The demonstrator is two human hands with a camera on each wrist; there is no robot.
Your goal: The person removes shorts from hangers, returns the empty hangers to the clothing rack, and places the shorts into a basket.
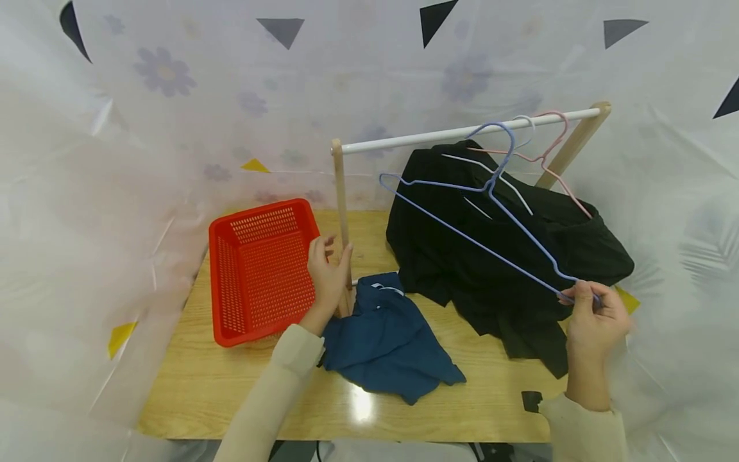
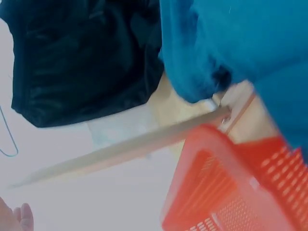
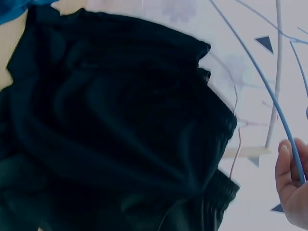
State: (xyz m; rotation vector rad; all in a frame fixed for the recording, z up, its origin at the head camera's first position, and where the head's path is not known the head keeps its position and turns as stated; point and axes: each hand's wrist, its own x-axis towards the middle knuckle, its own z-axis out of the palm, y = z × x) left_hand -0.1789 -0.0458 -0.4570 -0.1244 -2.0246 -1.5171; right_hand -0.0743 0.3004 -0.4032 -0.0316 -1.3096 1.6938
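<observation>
My right hand (image 1: 597, 314) pinches one end of a blue clothes hanger (image 1: 470, 240), which slants up and left in front of the rack's white rail (image 1: 416, 139). In the right wrist view its long bar (image 3: 260, 72) runs up from my fingers. My left hand (image 1: 328, 273) holds nothing; its fingers are loosely bent beside the rack's wooden post (image 1: 340, 205). Below it a dark blue garment (image 1: 392, 346) lies crumpled on the table. Black garments (image 1: 462, 224) hang from the rail on a white hanger (image 1: 522, 199) and a pink hanger (image 1: 568, 192).
A red plastic basket (image 1: 216, 289) stands on the wooden table (image 1: 196, 398) left of the rack. Patterned white sheeting (image 1: 190, 128) surrounds the table at the back and sides. A small black patch (image 1: 531, 401) lies near the front right.
</observation>
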